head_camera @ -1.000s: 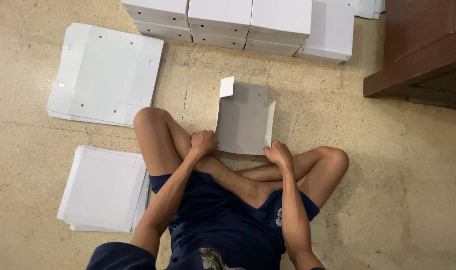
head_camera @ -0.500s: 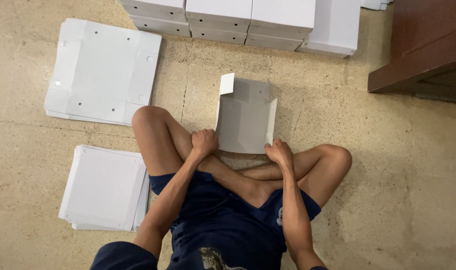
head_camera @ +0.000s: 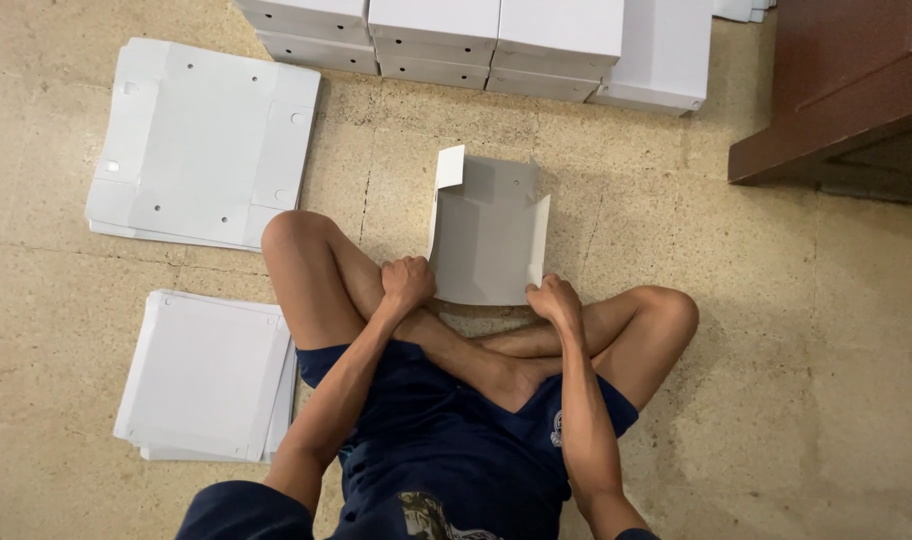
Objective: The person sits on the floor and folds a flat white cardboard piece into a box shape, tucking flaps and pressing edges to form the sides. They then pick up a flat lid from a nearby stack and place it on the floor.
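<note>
A person sits cross-legged on a speckled tan floor (head_camera: 796, 330), seen from above. In front of the crossed legs lies a half-folded white cardboard box (head_camera: 486, 240), with its two side flaps standing up and a small tab sticking up at its far left corner. The left hand (head_camera: 408, 283) is curled into a fist and grips the near left corner of the box. The right hand (head_camera: 554, 298) is curled too and grips the near right corner. Both hands press the near edge of the box down close to the shins, though the fingers are tucked under, so I cannot see just how they pinch the card. To the far left lies a pile of flat box sheets (head_camera: 201, 145) with small holes in them. Nearer on the left, just beside the knee, lies another pile of flat white sheets (head_camera: 206, 375). Along the far side sits a row of finished white boxes (head_camera: 496, 40), stacked up. At the far right stands a dark brown wooden cabinet (head_camera: 836, 90).
</note>
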